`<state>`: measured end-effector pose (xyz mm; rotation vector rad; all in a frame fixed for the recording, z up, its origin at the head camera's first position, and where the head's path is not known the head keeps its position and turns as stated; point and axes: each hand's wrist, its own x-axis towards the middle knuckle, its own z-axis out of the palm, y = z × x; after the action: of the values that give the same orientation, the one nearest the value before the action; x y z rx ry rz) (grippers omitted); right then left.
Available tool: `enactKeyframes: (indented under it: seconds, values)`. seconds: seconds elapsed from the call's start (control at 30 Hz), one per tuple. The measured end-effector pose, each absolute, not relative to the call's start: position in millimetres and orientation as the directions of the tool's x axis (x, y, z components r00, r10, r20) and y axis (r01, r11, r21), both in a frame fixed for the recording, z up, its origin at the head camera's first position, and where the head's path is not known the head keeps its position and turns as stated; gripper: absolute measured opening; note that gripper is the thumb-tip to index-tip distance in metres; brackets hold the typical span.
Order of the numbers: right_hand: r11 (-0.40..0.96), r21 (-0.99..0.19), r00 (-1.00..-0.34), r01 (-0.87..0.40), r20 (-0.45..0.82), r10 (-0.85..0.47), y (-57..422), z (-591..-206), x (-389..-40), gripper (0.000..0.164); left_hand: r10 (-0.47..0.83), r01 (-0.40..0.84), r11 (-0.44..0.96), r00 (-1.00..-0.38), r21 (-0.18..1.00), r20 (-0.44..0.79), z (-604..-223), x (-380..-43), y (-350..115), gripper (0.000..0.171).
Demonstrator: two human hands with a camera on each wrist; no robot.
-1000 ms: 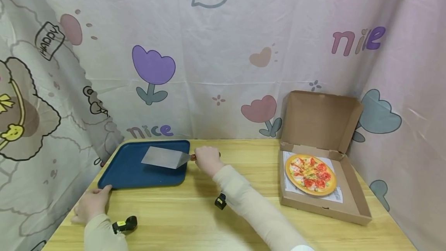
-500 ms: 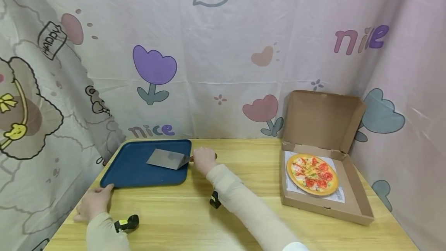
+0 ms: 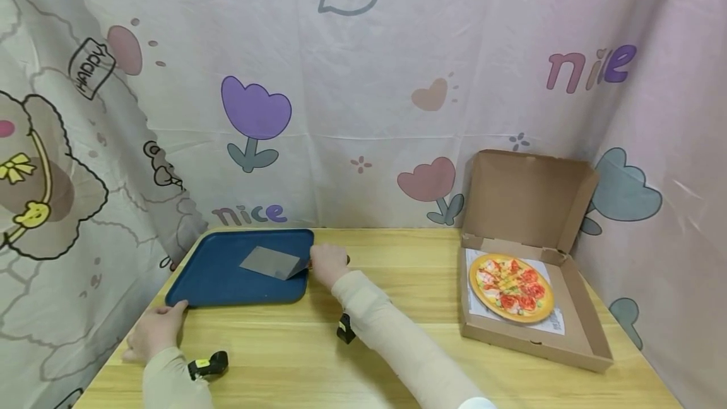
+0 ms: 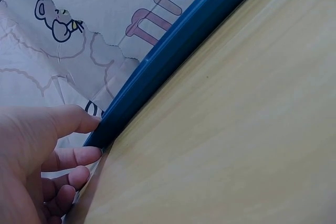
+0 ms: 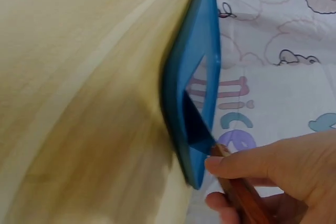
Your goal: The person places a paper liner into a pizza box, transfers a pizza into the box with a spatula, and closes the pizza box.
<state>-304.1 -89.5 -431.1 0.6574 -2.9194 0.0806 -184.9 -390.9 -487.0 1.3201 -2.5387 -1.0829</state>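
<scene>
My right hand (image 3: 329,265) grips the brown wooden handle (image 5: 242,195) of a metal spatula at the right edge of a dark blue tray. The wide, flat spatula blade (image 3: 271,262) lies low over the right part of the tray (image 3: 204,279); I cannot tell whether all of it touches the bottom. At the tray's near left corner, my left hand (image 3: 153,331) pinches the rim, thumb above and index finger below, as the left wrist view shows (image 4: 31,150). A pizza (image 3: 511,288) with red and white toppings sits in a cardboard box on the right.
The cardboard box (image 3: 585,327) stands with its lid (image 3: 525,201) raised, and a white printed sheet (image 3: 474,295) lies under the pizza. A wooden table (image 3: 272,352) bears everything. Behind it hangs a patterned curtain (image 3: 363,81).
My right hand has moved slightly left and down, lowering the spatula blade toward the tray bottom. The left hand stays at the tray corner.
</scene>
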Motion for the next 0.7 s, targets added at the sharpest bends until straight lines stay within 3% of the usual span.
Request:
enactKeyframes:
  seconds: [0.33, 0.7]
  values:
    - [0.849, -0.231, -0.879, -0.476, 0.105, -0.464, -92, -418, -307, 0.011, -0.751, -0.673, 0.375, -0.624, 0.638, -0.217, -486, -185, -391, 0.060]
    - [0.840, -0.145, -0.847, -0.522, 0.200, -0.492, -107, -425, -302, 0.007, -0.749, -0.669, 0.371, -0.625, 0.644, -0.218, -488, -186, -392, 0.059]
